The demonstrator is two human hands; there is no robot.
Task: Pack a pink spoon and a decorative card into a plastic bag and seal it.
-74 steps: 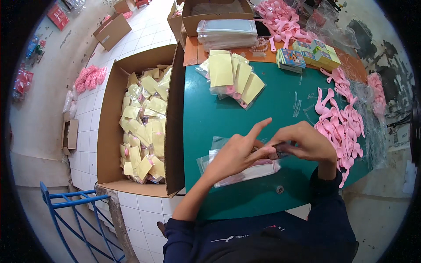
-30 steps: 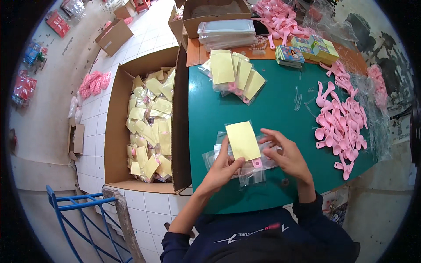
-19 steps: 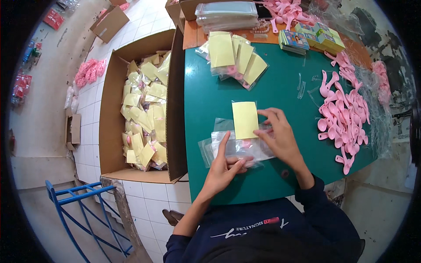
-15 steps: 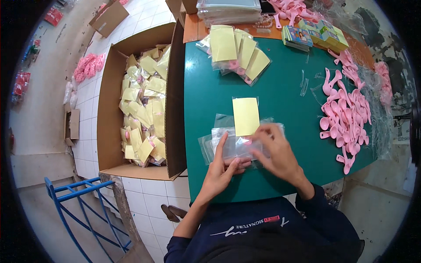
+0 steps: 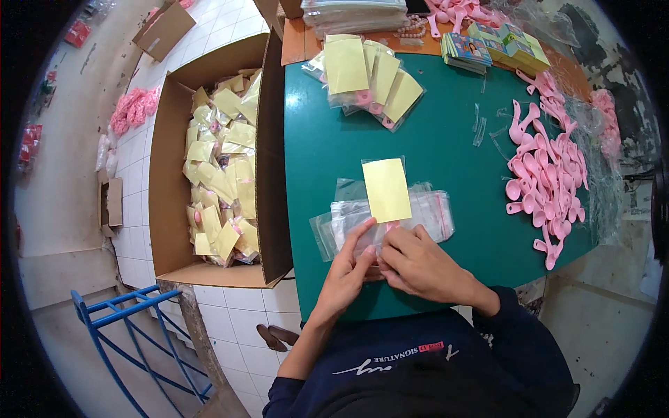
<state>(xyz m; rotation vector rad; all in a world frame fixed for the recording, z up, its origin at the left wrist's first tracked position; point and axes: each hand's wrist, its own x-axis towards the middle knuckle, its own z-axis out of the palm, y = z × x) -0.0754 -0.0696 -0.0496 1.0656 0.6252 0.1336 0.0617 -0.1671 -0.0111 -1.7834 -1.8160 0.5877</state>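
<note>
- Both hands have slid down to the near end of the packet since a moment ago, and the yellow card [image 5: 387,189] now shows whole.
- The left hand [image 5: 348,268] lies on the pile of clear plastic bags [image 5: 348,223] just beside the card, with its fingers pressed flat on the plastic.
- The right hand [image 5: 418,265] is touching the left one, and its fingers are curled and pinching the packet's near edge.
- The packet with the yellow card lies on the green table [image 5: 446,146], right above the hands.
- It looks light, thin, soft and slippery, so it is best held by the edge, where the card makes it stiff.
- Above the card, a fan of finished yellow packets [image 5: 369,76] lies near the far edge of the table.
- To the card's right is a heap of pink plastic spoons [image 5: 547,181].
- To its left, an open brown cardboard box [image 5: 171,153] is full of yellow packets.
- Far above and right of it sit small stacks of colourful printed cards [image 5: 495,45].
</note>
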